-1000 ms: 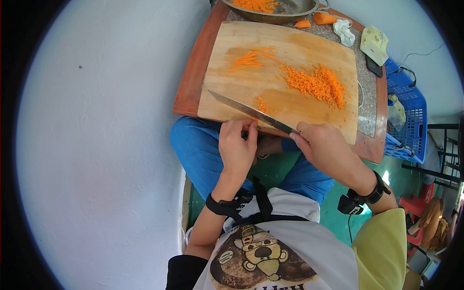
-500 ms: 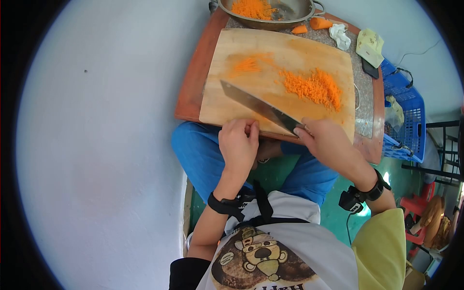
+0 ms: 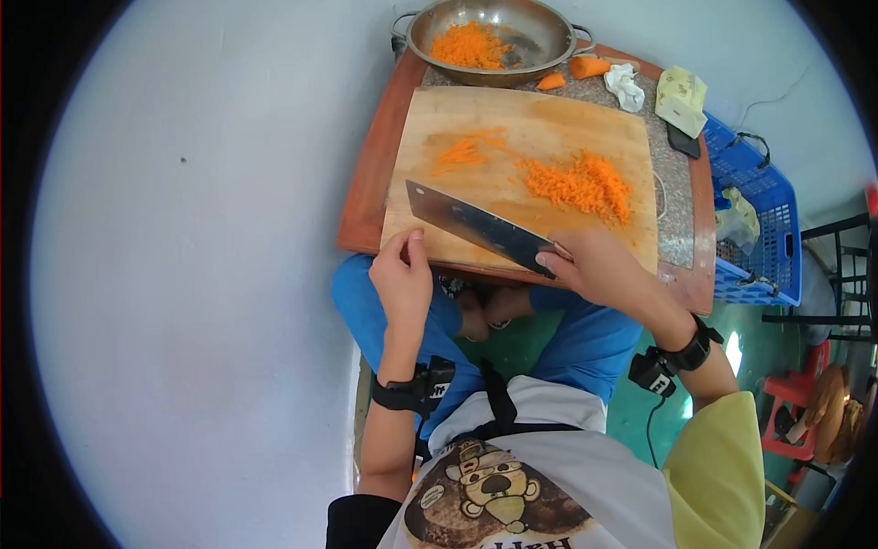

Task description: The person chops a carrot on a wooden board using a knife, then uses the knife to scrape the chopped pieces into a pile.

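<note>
My right hand [image 3: 596, 265] is closed round the handle of a cleaver [image 3: 480, 229], whose broad blade slants across the near part of the wooden cutting board [image 3: 439, 119]. At the board's near left edge is my left hand [image 3: 402, 274], fingers curled with thumb against forefinger near the blade's far end. Whether anything is pinched there I cannot make out. A mound of finely chopped carrot [image 3: 581, 186] lies on the right of the board. Further left rest some thin carrot shreds [image 3: 460, 154].
Behind the board stands a metal pan [image 3: 439, 69] holding chopped carrot. Carrot pieces [image 3: 590, 67], a crumpled tissue [image 3: 625, 89], a pale green packet [image 3: 681, 99] and a phone [image 3: 683, 142] lie nearby. A blue basket [image 3: 777, 220] is right of the table, a wall [image 3: 210, 274] left.
My left hand has moved left along the board's near edge and turned. The cleaver has shifted slightly left and its blade now shows more of its flat side. The view has tilted slightly.
</note>
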A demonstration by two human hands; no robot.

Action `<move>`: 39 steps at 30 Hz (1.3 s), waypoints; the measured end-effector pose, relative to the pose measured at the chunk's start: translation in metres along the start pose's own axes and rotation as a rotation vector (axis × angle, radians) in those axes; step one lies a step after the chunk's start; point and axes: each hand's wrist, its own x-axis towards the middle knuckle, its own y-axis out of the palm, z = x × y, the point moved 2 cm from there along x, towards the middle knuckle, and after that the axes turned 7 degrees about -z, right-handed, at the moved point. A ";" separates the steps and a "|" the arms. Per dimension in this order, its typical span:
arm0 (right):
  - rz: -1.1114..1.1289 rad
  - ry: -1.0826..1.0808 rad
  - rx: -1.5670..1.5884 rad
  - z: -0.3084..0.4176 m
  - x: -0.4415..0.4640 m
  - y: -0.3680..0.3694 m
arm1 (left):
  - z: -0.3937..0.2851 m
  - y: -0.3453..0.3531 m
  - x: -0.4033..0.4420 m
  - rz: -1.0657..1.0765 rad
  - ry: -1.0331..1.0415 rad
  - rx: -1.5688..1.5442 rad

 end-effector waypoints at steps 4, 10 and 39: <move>-0.005 -0.020 0.028 -0.011 0.010 -0.008 | 0.001 -0.010 0.001 -0.072 0.035 0.003; -0.035 0.019 0.010 -0.039 0.012 -0.026 | -0.004 -0.012 0.002 -0.156 -0.010 -0.020; -0.266 -0.045 -0.210 -0.053 -0.025 -0.059 | -0.036 -0.006 0.007 -0.055 -0.034 -0.212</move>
